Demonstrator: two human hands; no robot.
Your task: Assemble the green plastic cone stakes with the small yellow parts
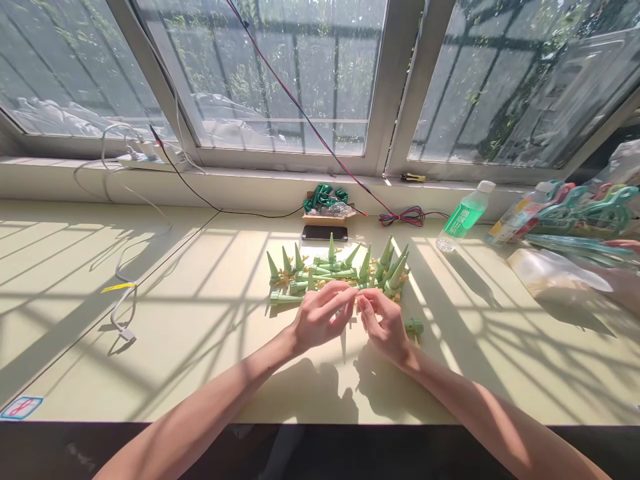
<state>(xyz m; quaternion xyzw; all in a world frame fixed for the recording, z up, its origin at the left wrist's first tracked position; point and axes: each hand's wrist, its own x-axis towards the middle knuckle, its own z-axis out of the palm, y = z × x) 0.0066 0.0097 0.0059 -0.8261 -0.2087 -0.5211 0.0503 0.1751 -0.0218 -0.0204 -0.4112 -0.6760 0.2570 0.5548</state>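
Note:
My left hand [324,317] and my right hand [385,327] meet fingertip to fingertip over the table. Both are closed in a pinch, and whatever lies between the fingers is too small and too covered to name. Just beyond them spreads a cluster of green pointed cones [331,248], some upright, some on their sides, with small yellow-orange parts among them. One green cone [285,299] lies flat to the left of my left hand. Partly hidden behind my right hand is another green piece [414,326].
Behind the cones are a black phone [325,233] and a small box [328,219] holding green material. A water bottle [464,217] stands right, near a plastic bag [555,275] and another person's hand [620,283]. A white cable [120,313] lies left; a red-and-black wire [310,123] hangs across the window.

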